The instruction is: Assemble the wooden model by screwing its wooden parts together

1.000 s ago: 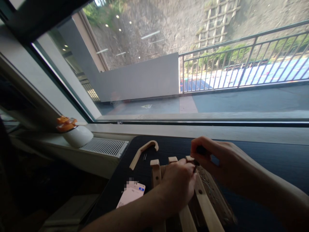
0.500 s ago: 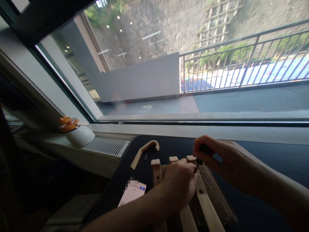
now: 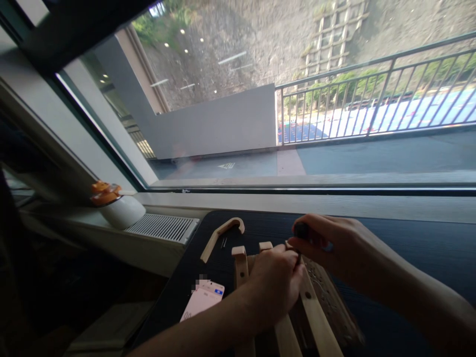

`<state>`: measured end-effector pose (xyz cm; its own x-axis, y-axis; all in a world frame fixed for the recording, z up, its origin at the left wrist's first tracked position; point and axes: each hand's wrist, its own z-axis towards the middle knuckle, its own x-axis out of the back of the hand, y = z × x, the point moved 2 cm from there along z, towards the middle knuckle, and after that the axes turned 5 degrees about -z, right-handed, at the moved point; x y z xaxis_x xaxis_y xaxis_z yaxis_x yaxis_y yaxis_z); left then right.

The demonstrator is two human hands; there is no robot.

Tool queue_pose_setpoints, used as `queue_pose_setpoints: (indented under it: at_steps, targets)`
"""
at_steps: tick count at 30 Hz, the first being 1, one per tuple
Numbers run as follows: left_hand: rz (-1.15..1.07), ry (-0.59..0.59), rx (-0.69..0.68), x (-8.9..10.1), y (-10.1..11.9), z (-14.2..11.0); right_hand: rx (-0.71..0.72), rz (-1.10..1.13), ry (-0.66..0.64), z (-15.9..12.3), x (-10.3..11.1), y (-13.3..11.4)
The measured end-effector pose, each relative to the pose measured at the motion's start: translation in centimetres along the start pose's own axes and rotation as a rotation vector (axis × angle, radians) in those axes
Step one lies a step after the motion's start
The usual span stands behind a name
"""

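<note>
My right hand [image 3: 327, 238] is closed round the black handle of a screwdriver [image 3: 300, 230], held upright with its shaft pointing down. Its tip is hidden at the fingers of my left hand [image 3: 277, 280]. Those left fingers are curled over the light wooden strips with hooked ends, gripping near the top of the right-hand strip [image 3: 312, 300]. Dark round holes show in the strips. To the left stands another strip [image 3: 241, 270], its curved end up. Beneath the strips lies a worn brown board [image 3: 332, 297] with small bits on it.
A loose wooden hook [image 3: 213, 243] and two thin metal pins [image 3: 223, 243] lie on the dark table [image 3: 405, 243]. A lit phone [image 3: 204, 300] is left of my forearm. Beyond are a vent grille [image 3: 163, 227], a white object with an orange top [image 3: 121, 210] and a large window.
My right hand has shifted slightly left and turned, so the screwdriver handle's top end now shows. My left hand stays at the strips.
</note>
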<state>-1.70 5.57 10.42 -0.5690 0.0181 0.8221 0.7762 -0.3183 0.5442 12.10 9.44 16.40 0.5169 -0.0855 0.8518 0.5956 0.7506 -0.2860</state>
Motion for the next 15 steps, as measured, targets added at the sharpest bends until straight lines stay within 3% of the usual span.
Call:
queue_pose_setpoints:
  at_steps: [5,15]
  targets:
    - [-0.009,0.001,0.000,0.17,0.10,0.04,0.074,0.067,0.073,-0.21,0.31,-0.32]
    - [-0.026,0.014,-0.011,-0.25,-0.22,0.01,0.114,0.072,0.073,-0.24,0.50,-0.27]
